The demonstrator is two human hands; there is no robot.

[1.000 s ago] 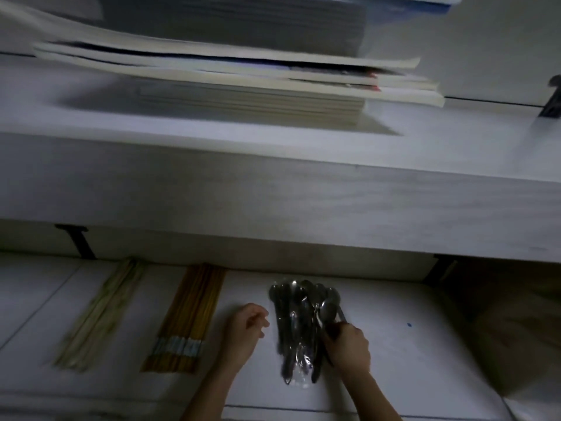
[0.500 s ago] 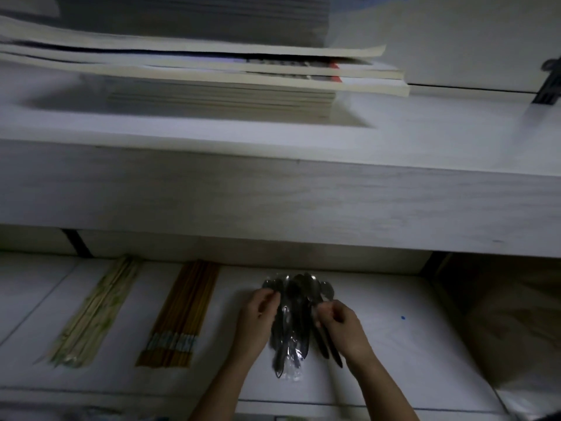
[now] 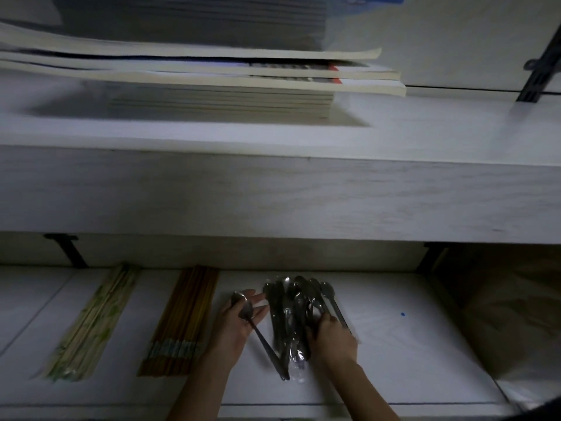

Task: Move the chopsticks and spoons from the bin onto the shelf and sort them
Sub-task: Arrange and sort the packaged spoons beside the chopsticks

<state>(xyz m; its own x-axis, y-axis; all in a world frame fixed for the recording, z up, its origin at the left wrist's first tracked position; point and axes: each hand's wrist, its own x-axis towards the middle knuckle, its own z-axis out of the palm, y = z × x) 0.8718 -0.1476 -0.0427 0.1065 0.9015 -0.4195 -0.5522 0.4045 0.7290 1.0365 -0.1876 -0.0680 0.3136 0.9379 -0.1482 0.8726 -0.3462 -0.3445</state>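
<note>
Two hands, left point(image 3: 239, 317) under one spoon point(image 3: 258, 332), right point(image 3: 332, 335) on spoon pile point(image 3: 291, 314)

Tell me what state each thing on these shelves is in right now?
Left hand: fingers straight, one spoon lying across the palm.
Right hand: resting on the spoon pile.
Green chopsticks: flat, bundled.
Brown chopsticks: flat, bundled.
Books: stacked flat on the upper shelf.
</note>
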